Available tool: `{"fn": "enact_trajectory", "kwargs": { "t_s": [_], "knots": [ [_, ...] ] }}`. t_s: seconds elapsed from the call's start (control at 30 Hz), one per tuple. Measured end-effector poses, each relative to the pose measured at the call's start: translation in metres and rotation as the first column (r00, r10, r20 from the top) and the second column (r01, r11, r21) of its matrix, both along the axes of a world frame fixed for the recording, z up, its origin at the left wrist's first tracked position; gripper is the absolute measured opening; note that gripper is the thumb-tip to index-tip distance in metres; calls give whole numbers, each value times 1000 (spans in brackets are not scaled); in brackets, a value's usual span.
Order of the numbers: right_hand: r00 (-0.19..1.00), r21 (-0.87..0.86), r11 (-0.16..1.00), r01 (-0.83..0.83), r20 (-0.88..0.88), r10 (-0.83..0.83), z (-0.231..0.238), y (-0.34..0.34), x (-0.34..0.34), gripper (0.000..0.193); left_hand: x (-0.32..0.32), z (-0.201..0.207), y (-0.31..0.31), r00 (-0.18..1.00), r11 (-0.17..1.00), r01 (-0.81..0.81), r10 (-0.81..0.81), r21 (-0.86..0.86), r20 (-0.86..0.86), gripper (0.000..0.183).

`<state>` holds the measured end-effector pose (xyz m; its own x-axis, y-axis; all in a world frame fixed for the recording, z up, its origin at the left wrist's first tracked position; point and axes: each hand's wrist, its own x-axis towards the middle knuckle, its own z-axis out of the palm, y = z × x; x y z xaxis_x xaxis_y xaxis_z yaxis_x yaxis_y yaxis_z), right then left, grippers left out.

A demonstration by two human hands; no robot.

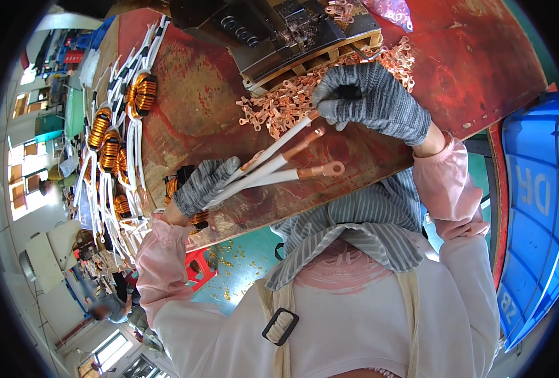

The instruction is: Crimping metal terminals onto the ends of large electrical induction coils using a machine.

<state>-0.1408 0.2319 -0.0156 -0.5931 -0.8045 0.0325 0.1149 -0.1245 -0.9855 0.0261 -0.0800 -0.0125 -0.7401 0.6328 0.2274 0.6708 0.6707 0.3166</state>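
My left hand (205, 184), in a grey knit glove, is closed around a bundle of white cables (268, 171) above the near edge of the table. A black and copper-coloured wound coil (170, 187) shows beside that hand, partly behind it. One cable ends in a copper ring lug (335, 169); another shows a copper end (310, 140). My right hand (374, 101), gloved alike, pinches the copper tip (313, 116) of the uppermost cable. Its fingers hide whether a lug sits there. Just beyond lies a heap of loose copper lugs (273, 108).
A dark metal press (260, 47) stands on a wooden base at the back of the red table (191, 82). Several wound coils (141, 94) with white leads lie along the left. A blue bin (534, 208) stands at the right, and a red stool (199, 268) below the table.
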Motion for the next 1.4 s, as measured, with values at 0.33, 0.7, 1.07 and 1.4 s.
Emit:
{"fn": "enact_trajectory", "kwargs": {
  "t_s": [0.33,0.7,1.07,1.4],
  "knots": [
    [989,-117,993,-16,-150,-2,20,-8,-39,17,-28,53,42,692,736,-674,596,68,408,19],
    [992,-141,990,-3,-124,-15,26,-17,-61,19,-47,29,53,677,592,-736,622,329,394,15],
    [987,-111,993,50,-148,-66,14,-24,-65,18,-96,44,83,809,807,-584,588,84,-29,27],
    [1000,-166,986,24,4,-24,8,-19,-71,24,-105,37,74,831,795,-555,543,245,117,26]
  ]
}}
